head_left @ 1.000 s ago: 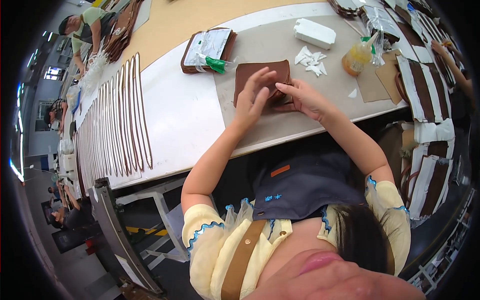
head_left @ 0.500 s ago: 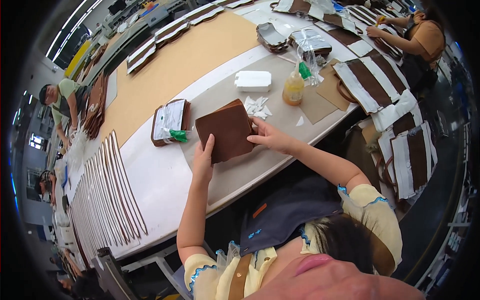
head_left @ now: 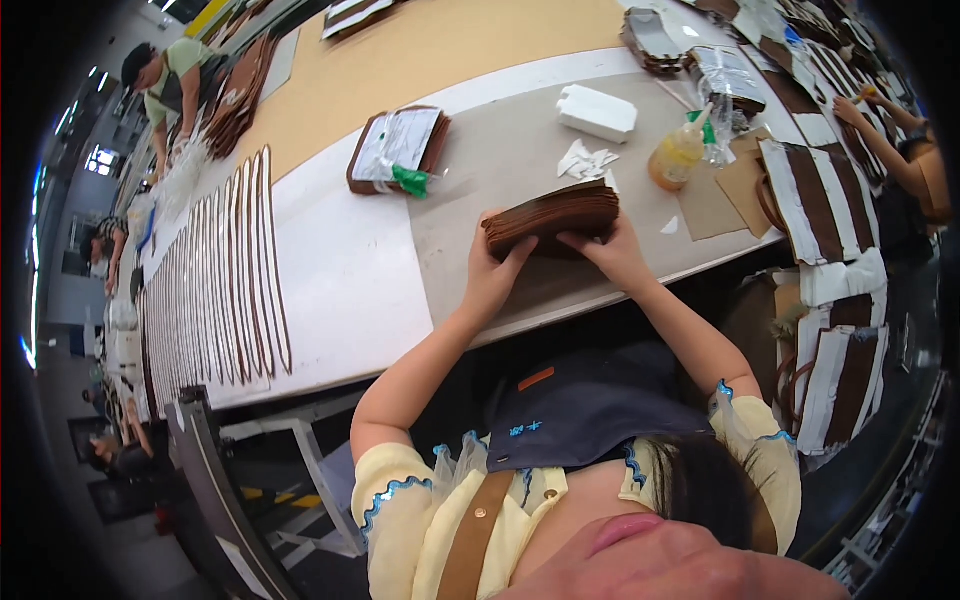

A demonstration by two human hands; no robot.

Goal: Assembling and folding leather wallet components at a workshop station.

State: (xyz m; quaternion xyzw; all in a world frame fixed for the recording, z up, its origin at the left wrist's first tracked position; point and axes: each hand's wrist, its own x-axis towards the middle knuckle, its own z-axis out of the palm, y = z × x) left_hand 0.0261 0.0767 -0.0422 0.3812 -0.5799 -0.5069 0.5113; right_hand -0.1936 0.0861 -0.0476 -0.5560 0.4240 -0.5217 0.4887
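Both my hands grip a thick stack of brown leather pieces (head_left: 553,219) above the grey sheet on the table, its layered edge turned toward me. My left hand (head_left: 492,275) clasps the left end, thumb across the near side. At the right end my right hand (head_left: 618,255) is closed the same way; the fingers behind the stack are partly hidden. Just beyond lie torn white scraps (head_left: 584,160) and a white block (head_left: 597,113). A squeeze bottle of yellow liquid (head_left: 676,160) stands to the right. Left of these rests a wrapped brown bundle (head_left: 394,150) with a green tie.
Long narrow strips (head_left: 225,275) lie in a row at the left. Brown and white striped bag pieces (head_left: 815,200) hang over the table's right end. One co-worker (head_left: 180,85) stands far left; another person's arms (head_left: 885,140) work far right. Cardboard (head_left: 730,195) lies near the bottle.
The stack has tipped from showing its broad face to showing its layered edge. My hands have shifted right with it, and the whole view has turned somewhat.
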